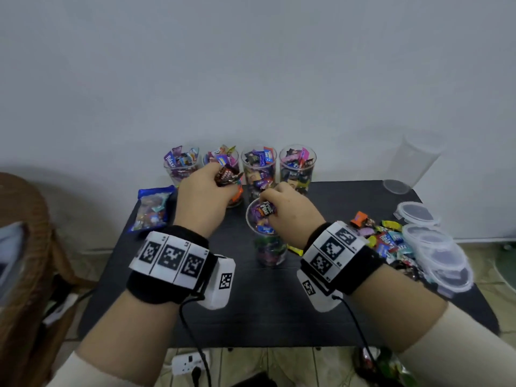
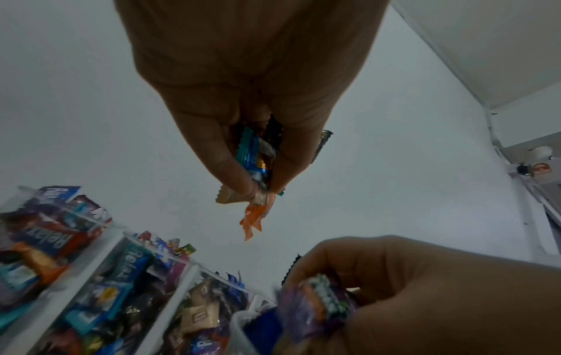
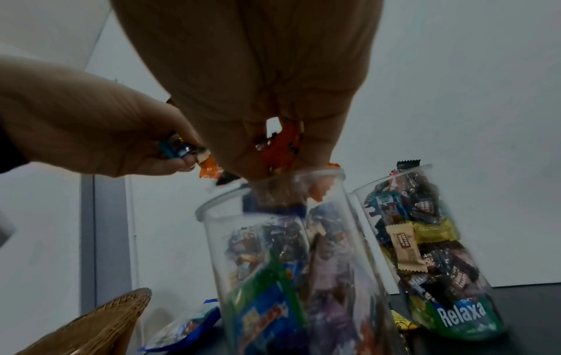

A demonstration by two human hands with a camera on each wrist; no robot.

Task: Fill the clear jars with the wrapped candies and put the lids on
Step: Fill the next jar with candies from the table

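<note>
A clear jar (image 1: 268, 247), partly filled with wrapped candies, stands mid-table. My right hand (image 1: 282, 208) hovers at its rim (image 3: 267, 189), pinching candies (image 3: 280, 146) over the opening. My left hand (image 1: 206, 188) is up beside it, behind and to the left, gripping a bunch of wrapped candies (image 2: 255, 163). Several full jars (image 1: 258, 166) line the table's back edge. Loose candies (image 1: 382, 241) lie in a pile at the right.
Clear round lids (image 1: 438, 255) are strewn at the right edge, with an empty clear jar (image 1: 416, 160) behind them by the wall. A blue candy bag (image 1: 152, 208) lies at the left of the black table (image 1: 265, 308). A wicker chair (image 1: 25, 247) stands left.
</note>
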